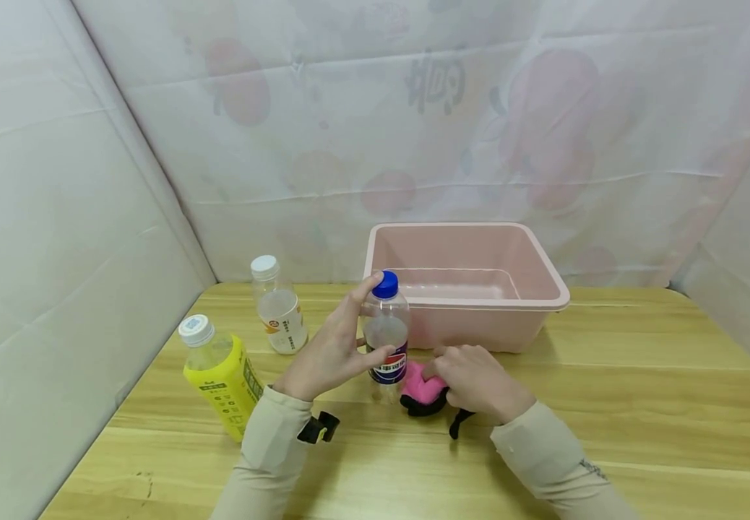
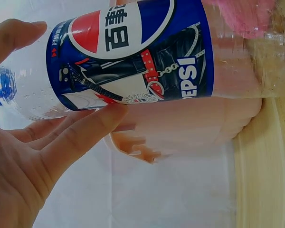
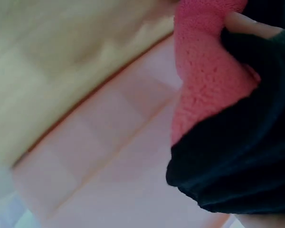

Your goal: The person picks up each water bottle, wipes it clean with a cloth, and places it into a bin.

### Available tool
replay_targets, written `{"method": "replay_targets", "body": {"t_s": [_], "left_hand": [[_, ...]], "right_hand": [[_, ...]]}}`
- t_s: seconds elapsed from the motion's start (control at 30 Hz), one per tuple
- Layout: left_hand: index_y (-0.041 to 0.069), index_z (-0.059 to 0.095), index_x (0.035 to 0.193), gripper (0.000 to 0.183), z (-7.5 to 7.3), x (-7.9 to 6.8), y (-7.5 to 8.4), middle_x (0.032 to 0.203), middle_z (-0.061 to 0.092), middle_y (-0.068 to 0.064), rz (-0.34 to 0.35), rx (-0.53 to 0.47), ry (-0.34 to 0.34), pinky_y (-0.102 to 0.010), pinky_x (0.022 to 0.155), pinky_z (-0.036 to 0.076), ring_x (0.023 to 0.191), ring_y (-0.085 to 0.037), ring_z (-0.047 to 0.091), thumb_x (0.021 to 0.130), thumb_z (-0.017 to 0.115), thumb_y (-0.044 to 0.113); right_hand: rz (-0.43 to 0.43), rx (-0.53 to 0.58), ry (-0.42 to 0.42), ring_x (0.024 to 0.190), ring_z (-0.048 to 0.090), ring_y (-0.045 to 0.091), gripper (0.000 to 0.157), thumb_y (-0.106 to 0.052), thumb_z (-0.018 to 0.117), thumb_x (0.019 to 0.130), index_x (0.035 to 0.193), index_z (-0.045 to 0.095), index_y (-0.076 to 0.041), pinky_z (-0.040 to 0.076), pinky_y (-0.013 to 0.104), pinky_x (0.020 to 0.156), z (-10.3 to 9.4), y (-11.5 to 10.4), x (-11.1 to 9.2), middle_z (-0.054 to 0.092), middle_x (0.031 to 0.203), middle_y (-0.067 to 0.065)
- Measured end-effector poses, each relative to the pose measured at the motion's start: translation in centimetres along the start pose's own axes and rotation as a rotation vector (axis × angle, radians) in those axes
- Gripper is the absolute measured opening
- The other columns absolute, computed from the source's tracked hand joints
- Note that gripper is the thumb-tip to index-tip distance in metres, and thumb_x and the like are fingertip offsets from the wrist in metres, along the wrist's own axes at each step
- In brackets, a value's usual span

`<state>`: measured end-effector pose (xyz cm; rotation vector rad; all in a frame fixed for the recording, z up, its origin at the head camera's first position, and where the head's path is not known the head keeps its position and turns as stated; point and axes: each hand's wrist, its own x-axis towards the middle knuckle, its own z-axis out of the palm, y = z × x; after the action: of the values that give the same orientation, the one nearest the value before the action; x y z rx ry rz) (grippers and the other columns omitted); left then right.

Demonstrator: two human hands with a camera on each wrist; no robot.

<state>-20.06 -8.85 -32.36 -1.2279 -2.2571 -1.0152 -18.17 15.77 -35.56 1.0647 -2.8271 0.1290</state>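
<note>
Pink tub [image 1: 479, 325] behind Pepsi bottle [image 1: 389, 332]; yellow-wrapped bottle [image 1: 222, 386] near left sleeve [image 1: 272, 440]

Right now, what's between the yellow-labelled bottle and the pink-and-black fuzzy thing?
In the head view, the person's left sleeve, left hand and the blue-capped bottle it holds lie between them.
</note>
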Motion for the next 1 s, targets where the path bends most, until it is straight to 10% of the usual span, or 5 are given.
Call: {"method": "replay_targets", "body": {"t_s": [0.47,0.7,1.0], "left_hand": [[0.01,0.016,0.154,0.096,0.1,0.1,0.1,0.135,0.051,-0.024,-0.009,0.014,-0.008,-0.028,0.062,0.062,0.111,-0.034,0.063,0.085,0.082,0.005],[0.01,0.017,0.154,0.097,0.1,0.0,0.1,0.131,0.052,-0.024,0.013,0.016,0.01,-0.025,0.062,0.061,0.11,-0.035,0.063,0.083,0.082,0.002],[0.011,0.016,0.153,0.097,0.2,0.0,0.1,0.13,0.053,-0.025,0.016,0.008,0.01,-0.027,0.061,0.061,0.109,-0.035,0.063,0.083,0.082,0.003]], "right_hand": [[-0.119,0.115,0.544,0.067,0.053,0.018,0.068,0.019,0.06,0.059,0.115,0.075,-0.017,0.048,0.032,0.054,-3.5,0.6,-0.6,0.063,0.096,0.004],[-0.173,0.265,0.832,0.084,0.059,0.028,0.058,0.017,0.058,0.065,0.116,0.074,-0.006,0.052,0.034,0.068,-4.4,0.5,-0.5,0.064,0.102,0.016],[-0.201,0.331,0.933,0.081,0.055,0.026,0.06,0.018,0.061,0.063,0.117,0.073,-0.004,0.044,0.03,0.07,-4.1,0.2,-0.2,0.064,0.099,0.013]]}}
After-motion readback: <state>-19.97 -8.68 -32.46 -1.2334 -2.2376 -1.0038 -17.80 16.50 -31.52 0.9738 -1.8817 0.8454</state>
